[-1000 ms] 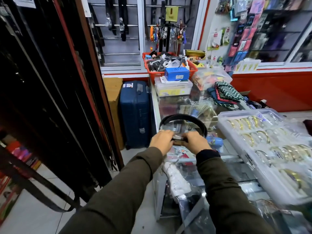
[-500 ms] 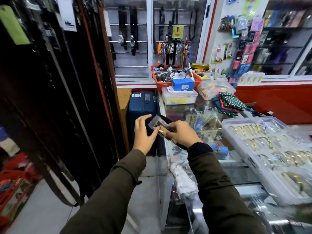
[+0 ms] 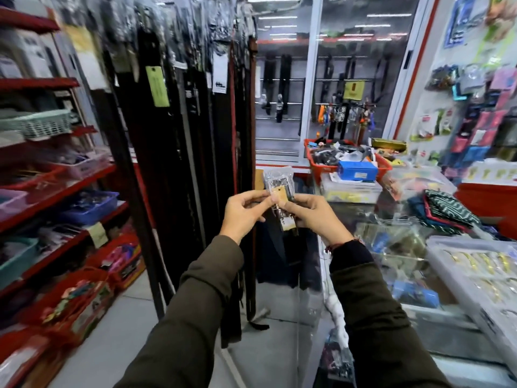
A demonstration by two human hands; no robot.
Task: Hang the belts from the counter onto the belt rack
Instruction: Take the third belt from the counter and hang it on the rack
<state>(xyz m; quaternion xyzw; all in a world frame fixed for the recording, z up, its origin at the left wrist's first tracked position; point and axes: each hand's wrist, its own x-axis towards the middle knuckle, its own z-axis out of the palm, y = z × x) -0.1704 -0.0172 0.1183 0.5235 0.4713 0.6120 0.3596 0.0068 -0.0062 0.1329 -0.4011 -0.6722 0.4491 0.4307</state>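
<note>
Both hands pinch bagged belt.

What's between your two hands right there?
In the head view, the left hand and right hand pinch the packaged belt between them: its clear plastic wrap and tan tag fill the gap, with the belt rack behind.

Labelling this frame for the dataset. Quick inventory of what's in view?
belt: one, dark, buckle end in clear plastic sleeve, held at centre
belt rack: one, full of dark hanging belts, left of centre
shelves: red, several tiers with baskets, far left
basket: one, red, full, back of counter
box: one, blue, in front of basket
tray: one, clear, gold bangles, right
left hand: on belt
right hand: on belt
</note>
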